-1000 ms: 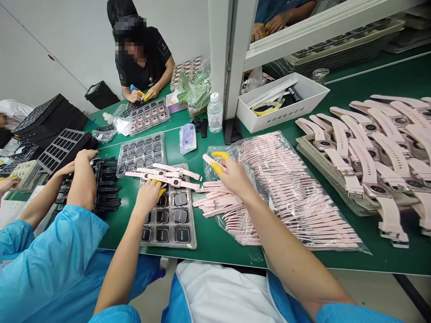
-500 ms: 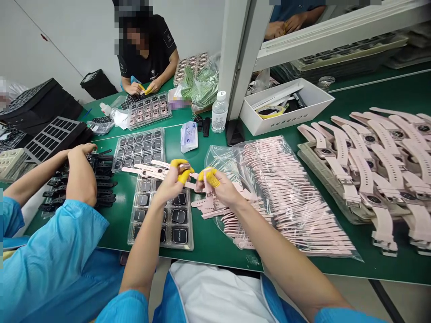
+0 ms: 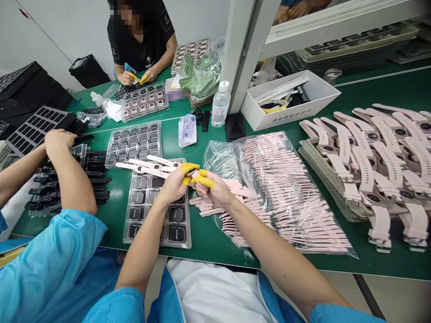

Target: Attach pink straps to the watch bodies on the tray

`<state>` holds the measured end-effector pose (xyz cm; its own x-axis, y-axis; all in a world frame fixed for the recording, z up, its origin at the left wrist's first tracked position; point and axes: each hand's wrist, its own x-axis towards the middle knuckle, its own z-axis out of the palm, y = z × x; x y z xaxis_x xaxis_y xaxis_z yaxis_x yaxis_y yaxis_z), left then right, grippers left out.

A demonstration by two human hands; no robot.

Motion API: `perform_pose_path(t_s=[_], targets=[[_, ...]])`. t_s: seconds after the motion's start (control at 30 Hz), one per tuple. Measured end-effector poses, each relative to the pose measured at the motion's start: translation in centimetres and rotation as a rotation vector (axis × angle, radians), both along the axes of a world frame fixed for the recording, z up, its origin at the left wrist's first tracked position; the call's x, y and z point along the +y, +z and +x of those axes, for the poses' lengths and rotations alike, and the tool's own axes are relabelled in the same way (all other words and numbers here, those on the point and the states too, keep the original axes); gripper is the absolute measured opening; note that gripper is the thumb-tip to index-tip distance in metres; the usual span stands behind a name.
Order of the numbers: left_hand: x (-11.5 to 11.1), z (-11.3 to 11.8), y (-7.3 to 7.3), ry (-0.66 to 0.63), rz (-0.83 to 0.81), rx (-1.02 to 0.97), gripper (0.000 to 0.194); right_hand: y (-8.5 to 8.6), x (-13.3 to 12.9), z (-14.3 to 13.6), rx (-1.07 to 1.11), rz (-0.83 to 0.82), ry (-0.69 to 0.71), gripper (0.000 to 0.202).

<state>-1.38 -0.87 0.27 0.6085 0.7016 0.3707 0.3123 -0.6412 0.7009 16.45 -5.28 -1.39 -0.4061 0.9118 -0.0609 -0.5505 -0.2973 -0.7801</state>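
Observation:
Yellow finger covers sit on the fingertips of both hands, which meet above the front tray. My left hand (image 3: 176, 181) is closed on a small watch case, mostly hidden by the fingers. Against it, my right hand (image 3: 215, 187) pinches a pale pink watch strap. Beneath my left forearm lies a clear tray (image 3: 158, 244) of dark square watch parts. Several pink-strapped watches (image 3: 150, 167) rest across that tray's far end. Just right of my hands, loose pink straps (image 3: 205, 206) spill from a clear plastic bag (image 3: 279, 202) full of straps.
Pink watches (image 3: 372, 197) are piled on stacked trays at the right. A white box (image 3: 289, 105), a water bottle (image 3: 220, 105) and a tissue pack (image 3: 187, 131) stand behind. On the left, a co-worker's arm (image 3: 72, 172) reaches over black watches (image 3: 96, 179). Another person (image 3: 141, 49) works opposite.
My hands have come together, bringing the strap up against the watch case. The view has shifted slightly. The co-worker's arms on the left have moved left.

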Motion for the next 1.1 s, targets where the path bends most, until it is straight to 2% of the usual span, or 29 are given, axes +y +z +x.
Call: perform_pose_path(t_s=[0.17, 0.27, 0.43, 0.6, 0.7, 0.83, 0.93, 1.0, 1.1], targets=[[-0.3, 0.4, -0.6, 0.050, 0.009, -0.014, 0.042, 0.4, 0.0, 0.1, 0.084, -0.107, -0.006, 0.040], [-0.4, 0.4, -0.7, 0.073, -0.042, 0.020, 0.043, 0.2, 0.1, 0.2, 0.116, -0.153, -0.020, 0.041], [-0.6, 0.0, -0.1, 0.048, -0.142, 0.040, 0.044, -0.2, 0.4, 0.6, 0.112, -0.183, 0.014, 0.042], [-0.5, 0.0, 0.3, 0.081, -0.115, 0.160, 0.037, -0.5, 0.6, 0.8, 0.105, -0.220, 0.084, 0.042], [-0.4, 0.1, 0.4, 0.121, -0.170, 0.170, 0.031, -0.4, 0.6, 0.7, 0.074, -0.237, 0.103, 0.043], [-0.3, 0.1, 0.3, 0.204, -0.249, 0.094, 0.023, -0.2, 0.5, 0.5, 0.041, -0.224, 0.092, 0.047], [-0.5, 0.1, 0.1, 0.253, -0.341, -0.022, 0.031, -0.2, 0.4, 0.5, 0.034, -0.209, 0.029, 0.048], [-0.6, 0.2, 0.0, 0.241, -0.365, -0.072, 0.037, -0.2, 0.4, 0.4, 0.018, -0.193, -0.015, 0.048], [-0.8, 0.5, -0.1, 0.229, -0.360, -0.196, 0.035, -0.2, 0.2, 0.4, -0.019, -0.169, -0.011, 0.048]])
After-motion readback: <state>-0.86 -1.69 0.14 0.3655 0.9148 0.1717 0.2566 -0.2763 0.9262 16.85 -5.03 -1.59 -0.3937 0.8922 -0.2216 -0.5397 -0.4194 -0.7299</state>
